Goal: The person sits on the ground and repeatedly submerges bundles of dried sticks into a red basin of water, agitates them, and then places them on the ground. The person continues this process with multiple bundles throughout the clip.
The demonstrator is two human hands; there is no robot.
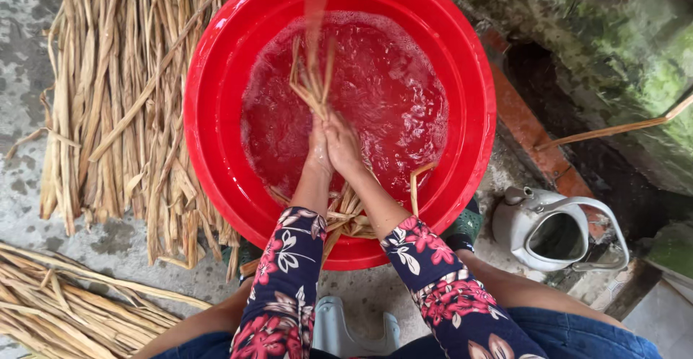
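One red basin (216, 114) of foamy water holds both hands: the left hand (318, 147) and right hand (342, 145) press together, fingers closed around one bundle of dried reed strips (312, 77) standing in the water. Left of the basin lie two heaps of dry strips (115, 106); right of it stands one pale kettle (552, 229).

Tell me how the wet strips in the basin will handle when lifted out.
The strips probably flex rather than snap: their ends splay and bend where both hands, left and right, grip them. Soaked in foamy water in the basin, they are likely slippery and heavier than the dry pile.
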